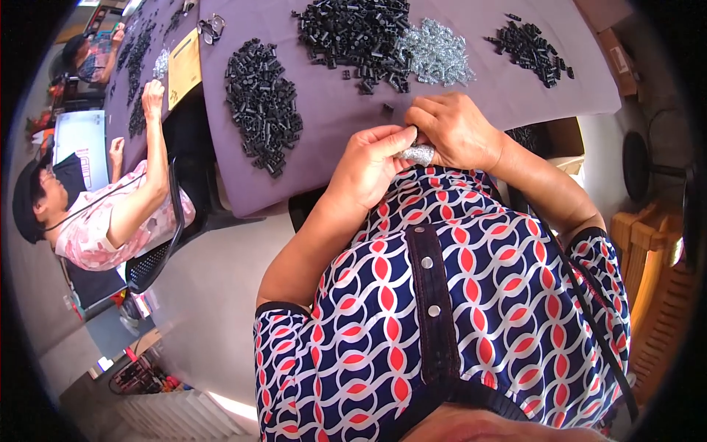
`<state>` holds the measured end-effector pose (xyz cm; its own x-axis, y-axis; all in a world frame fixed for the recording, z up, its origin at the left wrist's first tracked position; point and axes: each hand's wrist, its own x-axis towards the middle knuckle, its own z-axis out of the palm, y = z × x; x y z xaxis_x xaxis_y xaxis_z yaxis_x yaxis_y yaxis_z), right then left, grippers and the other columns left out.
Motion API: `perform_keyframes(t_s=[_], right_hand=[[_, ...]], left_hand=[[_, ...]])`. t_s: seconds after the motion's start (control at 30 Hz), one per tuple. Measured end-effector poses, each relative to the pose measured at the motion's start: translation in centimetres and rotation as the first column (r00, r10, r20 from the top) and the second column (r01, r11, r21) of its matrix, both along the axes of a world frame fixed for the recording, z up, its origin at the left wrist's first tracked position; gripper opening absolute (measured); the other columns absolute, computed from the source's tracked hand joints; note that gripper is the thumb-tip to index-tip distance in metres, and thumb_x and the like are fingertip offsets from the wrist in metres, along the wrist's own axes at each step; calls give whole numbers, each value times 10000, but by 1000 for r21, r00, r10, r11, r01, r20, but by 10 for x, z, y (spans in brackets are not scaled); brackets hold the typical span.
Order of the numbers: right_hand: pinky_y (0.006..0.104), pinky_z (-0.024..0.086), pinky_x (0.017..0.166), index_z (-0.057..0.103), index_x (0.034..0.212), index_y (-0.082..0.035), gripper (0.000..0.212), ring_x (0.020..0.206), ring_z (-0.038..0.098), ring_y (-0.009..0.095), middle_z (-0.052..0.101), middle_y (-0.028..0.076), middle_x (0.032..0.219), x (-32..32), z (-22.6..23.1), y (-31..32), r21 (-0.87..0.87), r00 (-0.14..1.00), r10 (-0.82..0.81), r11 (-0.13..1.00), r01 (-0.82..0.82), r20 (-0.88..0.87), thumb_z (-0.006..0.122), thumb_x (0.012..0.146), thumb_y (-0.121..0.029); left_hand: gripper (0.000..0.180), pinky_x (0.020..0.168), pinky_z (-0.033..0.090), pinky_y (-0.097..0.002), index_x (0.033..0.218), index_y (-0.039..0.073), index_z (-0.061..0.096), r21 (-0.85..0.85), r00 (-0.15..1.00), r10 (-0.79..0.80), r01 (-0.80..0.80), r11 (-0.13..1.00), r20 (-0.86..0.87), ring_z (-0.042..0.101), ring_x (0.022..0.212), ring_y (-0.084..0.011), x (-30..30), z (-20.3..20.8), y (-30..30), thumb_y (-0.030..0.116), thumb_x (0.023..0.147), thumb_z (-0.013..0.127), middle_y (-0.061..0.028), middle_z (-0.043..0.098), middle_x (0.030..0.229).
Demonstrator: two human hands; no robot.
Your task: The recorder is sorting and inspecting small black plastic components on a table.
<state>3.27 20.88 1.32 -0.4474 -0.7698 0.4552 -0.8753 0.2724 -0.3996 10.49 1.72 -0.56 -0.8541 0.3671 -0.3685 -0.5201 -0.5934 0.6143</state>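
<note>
My left hand [368, 163] and my right hand [455, 131] meet at the table's near edge, in front of my patterned shirt. The left thumb and fingers are pinched together, with a small dark piece [414, 135] just showing at the thumb tip. A silver wrapping [418, 154] covers a fingertip between the hands; which hand it belongs to is hard to tell. My right fingers are curled in against the left ones, and what they grip is hidden. One loose black piece [387, 109] lies just beyond the hands on the purple-grey tablecloth [324, 132].
Ahead are a big heap of black plastic parts [353, 37] and silver springs [439, 53]. Black tubular pieces [261, 103] lie left, smaller black parts [527, 50] right. A co-worker [110, 214] sits left near a yellow envelope [184, 68]. A wooden chair [648, 243] stands right.
</note>
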Motion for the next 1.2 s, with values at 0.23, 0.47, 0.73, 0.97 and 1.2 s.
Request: perform_keyframes(t_s=[0.23,0.47,0.73,0.97,1.2], right_hand=[[438,474,582,577,879,-41,313,637,582,338,556,103,765,16,-18,9,21,995,48,999,-50,92,732,796,-300],[432,511,624,605,918,-29,315,686,626,342,601,126,782,2,0,34,59,992,-83,995,78,94,729,874,-315],[453,510,640,593,966,-22,260,737,641,373,618,144,787,-55,1,117,129,823,-566,813,568,-52,683,732,-90],[433,514,673,621,1076,-74,333,769,649,332,630,116,794,-79,-15,149,276,720,-668,667,692,-190,720,758,-82],[422,521,703,638,1254,-127,487,786,660,314,648,97,813,-86,6,146,250,599,-797,567,785,-74,711,775,-79]], left_hand=[[218,842,558,-362,1031,-52,678,-83,990,5,7,996,140,683,875,-222,15,7,11,154,973,638,-129,703,974],[253,745,498,-245,989,-52,713,-620,889,-80,-247,745,-450,634,845,-95,2,24,6,183,1010,621,-54,707,947],[165,797,516,-425,1001,72,714,-661,501,-608,-748,53,-616,613,923,-313,-40,-3,-18,123,845,733,-92,623,952],[91,773,518,-413,909,68,688,-638,485,-565,-764,98,-667,615,897,-309,-43,-18,-18,101,837,733,-81,628,932],[93,780,513,-408,877,68,659,-699,574,-484,-706,118,-661,613,901,-310,-40,-18,-16,88,827,735,-84,628,926]])
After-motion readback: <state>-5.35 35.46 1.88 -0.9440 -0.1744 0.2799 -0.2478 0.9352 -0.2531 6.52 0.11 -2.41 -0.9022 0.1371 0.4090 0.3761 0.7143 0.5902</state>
